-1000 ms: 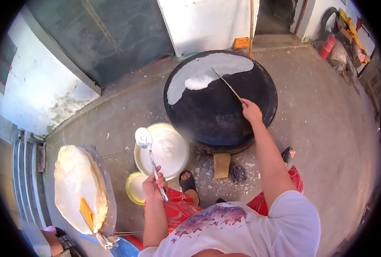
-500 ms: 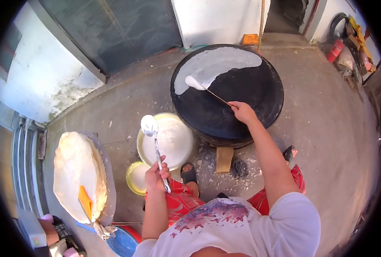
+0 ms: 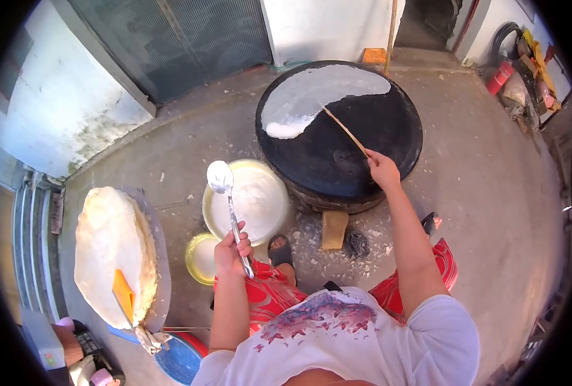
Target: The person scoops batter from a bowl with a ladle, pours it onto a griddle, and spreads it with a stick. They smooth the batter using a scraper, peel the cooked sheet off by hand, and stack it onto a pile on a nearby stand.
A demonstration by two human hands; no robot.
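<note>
My right hand [image 3: 382,170] is closed round a thin wooden batter spreader [image 3: 345,131], held over the round black griddle [image 3: 356,164]. The spreader's far tip meets the inner edge of a pale batter sheet [image 3: 318,87] covering the griddle's far left part. A thicker white lump of batter [image 3: 284,130] lies at the sheet's near left end. In my left hand [image 3: 232,252], fingers wrapped round its handle, a metal ladle [image 3: 233,212] points upward, its bowl coated white. Below the ladle stands a wide basin [image 3: 253,163] of white batter, beside a smaller yellow bowl [image 3: 192,273].
To the left, a tall stack of thin flatbreads [image 3: 109,244] carries an orange-handled scraper [image 3: 123,293]. A blue tub [image 3: 176,363] sits by its near end. A brick [image 3: 333,230] and a black plastic bundle [image 3: 356,245] lie before the griddle. A pole [image 3: 392,38] leans behind it.
The spreader has swung so its tip points farther away, and my right hand has shifted slightly right. The white lump now sits lower left on the griddle. My left hand keeps the ladle raised.
</note>
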